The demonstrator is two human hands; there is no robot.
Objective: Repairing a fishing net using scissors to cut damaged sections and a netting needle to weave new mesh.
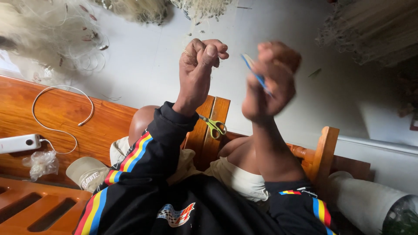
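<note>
Fishing net (52, 35) lies heaped on the pale floor (143, 65) at the far left, with a white cable (61, 109) and a white power block (19, 142) on the wooden bench (65, 126) below it. Left hand (198, 69) is raised, fingers curled tight, pinching something too fine to make out. Green-handled scissors (214, 126) rest on the bench's slatted edge between the knees. Right hand (270, 80), blurred, is closed around a thin blue netting needle (254, 72).
</note>
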